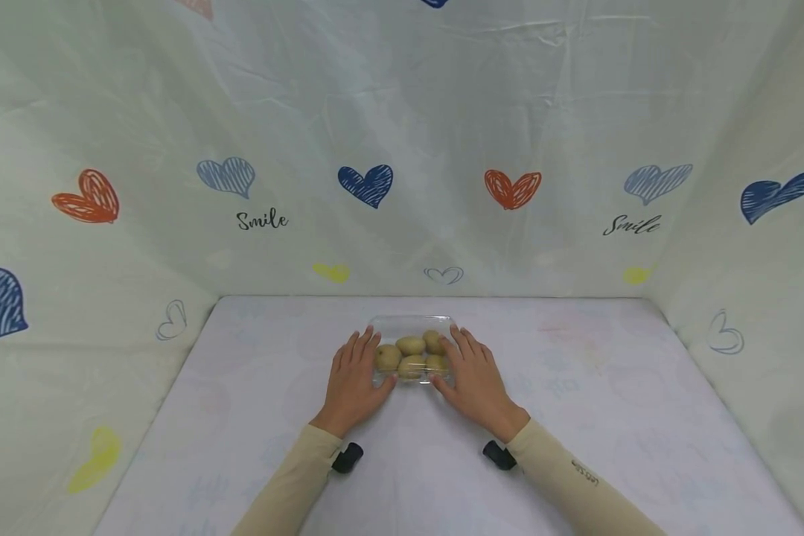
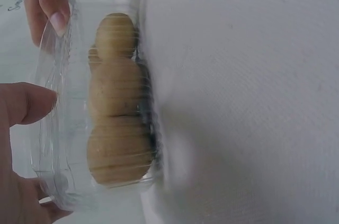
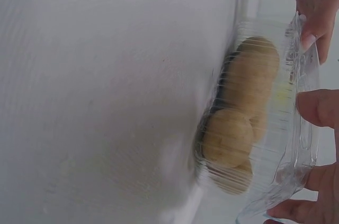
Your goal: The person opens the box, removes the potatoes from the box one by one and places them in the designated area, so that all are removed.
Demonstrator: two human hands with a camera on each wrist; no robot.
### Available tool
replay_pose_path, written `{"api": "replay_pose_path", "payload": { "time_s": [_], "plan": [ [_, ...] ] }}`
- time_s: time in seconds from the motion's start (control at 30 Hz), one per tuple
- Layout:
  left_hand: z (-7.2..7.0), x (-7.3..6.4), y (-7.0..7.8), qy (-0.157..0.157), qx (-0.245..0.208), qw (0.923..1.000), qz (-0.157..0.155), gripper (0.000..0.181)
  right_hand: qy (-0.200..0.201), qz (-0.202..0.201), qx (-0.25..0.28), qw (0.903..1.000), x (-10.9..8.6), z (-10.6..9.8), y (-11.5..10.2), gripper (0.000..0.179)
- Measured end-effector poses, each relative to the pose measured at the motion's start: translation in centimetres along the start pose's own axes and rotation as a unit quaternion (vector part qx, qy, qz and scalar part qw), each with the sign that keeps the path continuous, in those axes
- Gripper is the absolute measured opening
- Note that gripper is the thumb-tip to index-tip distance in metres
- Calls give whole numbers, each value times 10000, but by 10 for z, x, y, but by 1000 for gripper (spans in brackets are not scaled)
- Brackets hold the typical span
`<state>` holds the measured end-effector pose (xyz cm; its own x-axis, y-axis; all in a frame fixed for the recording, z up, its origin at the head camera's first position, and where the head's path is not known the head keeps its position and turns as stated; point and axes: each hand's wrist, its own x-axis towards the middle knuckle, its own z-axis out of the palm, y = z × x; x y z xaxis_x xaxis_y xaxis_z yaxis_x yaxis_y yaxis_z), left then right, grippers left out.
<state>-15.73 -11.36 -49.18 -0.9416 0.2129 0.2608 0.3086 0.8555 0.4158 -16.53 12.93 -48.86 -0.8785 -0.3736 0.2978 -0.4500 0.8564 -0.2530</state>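
A clear plastic box (image 1: 412,323) with several yellow-brown potatoes (image 1: 411,345) in it stands on the table near its far edge. My left hand (image 1: 356,385) holds the box by its left side, the thumb at the near left corner and the fingers along the side. At the right side my right hand (image 1: 474,385) holds it in the same way, with its thumb at the near right corner. Both wrist views show the thumbs touching the clear rim (image 2: 50,128) above the potatoes. Whether the lid is fastened I cannot tell.
A white cloth covers the table (image 1: 275,484). Behind it and at both sides hangs a pale sheet (image 1: 435,97) printed with hearts and the word Smile. A black wrist camera (image 1: 347,458) sits at the left cuff, and another black camera (image 1: 499,455) at the right cuff.
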Motion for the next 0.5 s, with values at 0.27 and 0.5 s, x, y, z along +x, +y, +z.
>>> {"api": "replay_pose_path", "payload": {
  "time_s": [0.27,0.5],
  "plan": [
    [-5,1,-2,269,569,9978,229,74,5,-30,-93,10000,1,-4,2,69],
    [-9,1,-7,463,1089,9917,496,68,71,-215,-449,9987,3,-5,5,67]
  ]
}}
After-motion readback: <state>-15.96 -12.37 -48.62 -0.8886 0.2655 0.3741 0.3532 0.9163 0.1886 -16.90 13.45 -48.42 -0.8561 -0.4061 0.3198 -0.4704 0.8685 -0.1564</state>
